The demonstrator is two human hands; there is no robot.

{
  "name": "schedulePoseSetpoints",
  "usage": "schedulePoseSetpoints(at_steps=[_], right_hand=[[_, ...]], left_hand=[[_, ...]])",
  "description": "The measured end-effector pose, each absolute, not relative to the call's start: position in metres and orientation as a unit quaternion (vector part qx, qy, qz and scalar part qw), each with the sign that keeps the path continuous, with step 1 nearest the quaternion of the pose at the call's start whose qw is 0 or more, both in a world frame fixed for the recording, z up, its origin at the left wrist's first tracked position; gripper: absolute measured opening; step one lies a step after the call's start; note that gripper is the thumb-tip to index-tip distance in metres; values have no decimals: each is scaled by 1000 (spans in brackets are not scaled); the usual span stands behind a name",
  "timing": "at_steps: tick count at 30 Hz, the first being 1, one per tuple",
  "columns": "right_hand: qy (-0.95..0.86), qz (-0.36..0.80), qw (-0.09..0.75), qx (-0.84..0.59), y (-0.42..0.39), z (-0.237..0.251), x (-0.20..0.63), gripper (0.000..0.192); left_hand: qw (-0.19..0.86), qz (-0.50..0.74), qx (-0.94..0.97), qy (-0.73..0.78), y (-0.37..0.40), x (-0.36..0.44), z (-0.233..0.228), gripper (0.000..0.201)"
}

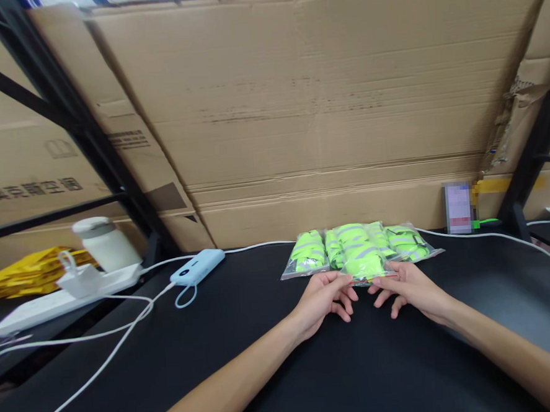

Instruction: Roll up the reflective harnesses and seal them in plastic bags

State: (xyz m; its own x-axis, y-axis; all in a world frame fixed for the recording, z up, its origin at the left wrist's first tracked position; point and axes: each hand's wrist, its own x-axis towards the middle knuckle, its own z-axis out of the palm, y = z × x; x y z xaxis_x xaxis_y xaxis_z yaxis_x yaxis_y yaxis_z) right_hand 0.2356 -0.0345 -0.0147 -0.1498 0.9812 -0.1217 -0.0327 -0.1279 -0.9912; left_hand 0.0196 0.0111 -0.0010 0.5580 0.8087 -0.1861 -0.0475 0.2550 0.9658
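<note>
My left hand (324,296) and my right hand (408,288) both pinch the near edge of a clear plastic bag (362,260) that holds a folded neon-green item with grey stripes. The bag lies on the black table (275,355). More bags of the same kind lie touching it: one to the left (306,254) and one to the right (410,242). Both forearms reach in from the bottom of the view.
A light-blue power bank (197,266) with a white cable lies left of the bags. Farther left are a white power strip (61,297), a white jar (104,241) and a yellow bag (32,270). Large cardboard sheets (306,104) lean behind the table between black rack posts.
</note>
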Motion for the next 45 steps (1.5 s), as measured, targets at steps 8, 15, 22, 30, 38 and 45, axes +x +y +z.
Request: schedulePoseSetpoints(at_steps=[8,15,22,30,38,45], right_hand=[[-518,544,442,-491,-33,-18,233,51],[-585,435,436,-528,-28,-28,234,37],[-638,330,435,-543,-30,-30,232,27],[-622,360,429,-547,-34,-22,231,29],[-564,353,516,-539,-35,-29,228,51],[-636,244,515,-521,-39,-26,230,28]], left_hand=[[690,284,548,377,12,20,-4,39],[693,290,558,353,13,20,-9,47],[696,311,561,324,6,20,-8,50],[706,293,544,346,6,23,-4,52],[699,319,543,339,6,23,-7,47],[712,312,539,325,7,24,-7,46]])
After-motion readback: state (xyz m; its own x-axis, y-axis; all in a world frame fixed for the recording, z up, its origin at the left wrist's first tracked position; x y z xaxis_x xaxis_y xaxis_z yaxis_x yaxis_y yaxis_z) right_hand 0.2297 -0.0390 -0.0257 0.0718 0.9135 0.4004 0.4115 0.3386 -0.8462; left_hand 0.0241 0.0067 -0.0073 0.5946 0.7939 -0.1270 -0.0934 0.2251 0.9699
